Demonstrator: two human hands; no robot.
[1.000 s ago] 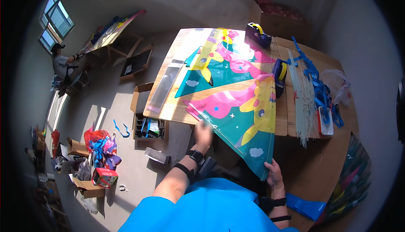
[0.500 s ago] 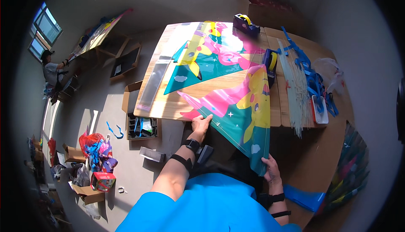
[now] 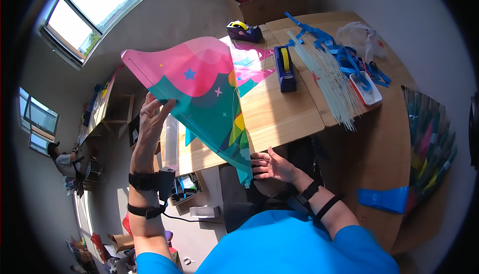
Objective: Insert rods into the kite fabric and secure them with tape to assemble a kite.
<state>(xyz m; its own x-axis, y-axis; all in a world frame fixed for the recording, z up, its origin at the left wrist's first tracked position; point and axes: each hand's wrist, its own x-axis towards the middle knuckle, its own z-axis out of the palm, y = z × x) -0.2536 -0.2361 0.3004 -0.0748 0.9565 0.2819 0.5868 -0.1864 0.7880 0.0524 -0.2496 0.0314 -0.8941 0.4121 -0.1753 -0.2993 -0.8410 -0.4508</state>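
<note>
The triangular sheet (image 3: 199, 94) is pink above and teal below, divided by a scalloped boundary, with a blue star and a small yellow star on the pink, pale four-point sparkles on the teal, and yellow patches along the right edge. Both tape dispensers, near (image 3: 287, 82) and far (image 3: 244, 33), are dark blue-purple with yellow rolls. The tabletop (image 3: 279, 117) is pale, grained wood; the rods (image 3: 327, 79) are whitish green, the straps (image 3: 344, 54) blue, and the tray (image 3: 368, 93) white with a red side.
</note>
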